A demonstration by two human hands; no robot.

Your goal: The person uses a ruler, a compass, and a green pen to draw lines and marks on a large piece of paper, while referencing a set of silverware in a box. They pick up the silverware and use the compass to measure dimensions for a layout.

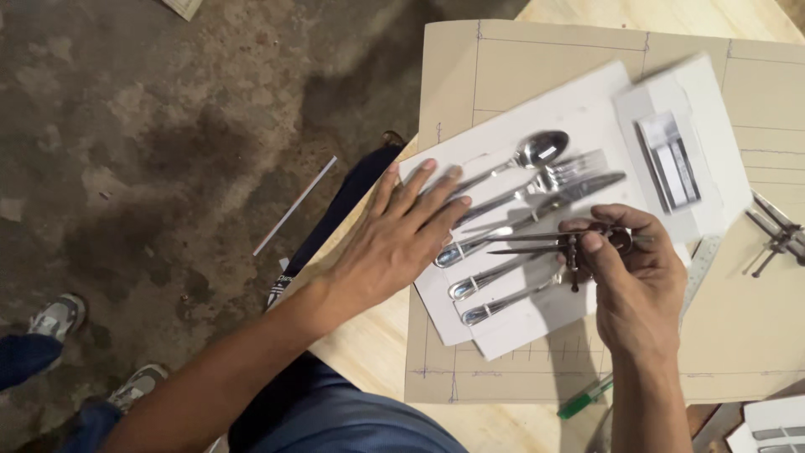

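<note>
One white card (pixel 579 109) lies on a sheet of brown cardboard (pixel 503 59) on the wooden bench (pixel 369 352), and everything else is placed from that card. On it lie three pieces of cutlery: one spoon (pixel 537 153) nearest its far edge, one fork (pixel 558 178) just below, one knife (pixel 579 195) below that. The left hand (pixel 394 243) rests flat on the card's left end, fingers spread and straight, gripping nothing, its fingertips touching the cutlery handles. The right hand (pixel 637 277) hovers over the card's near right part, thumb and fingers pinched around one metal divider (pixel 558 245) whose two legs point left across the card. One small white box (pixel 679 143) sits on the card's right end. Right of the card lies a second divider (pixel 776 231); below it, one green pen (pixel 585 398)
</note>
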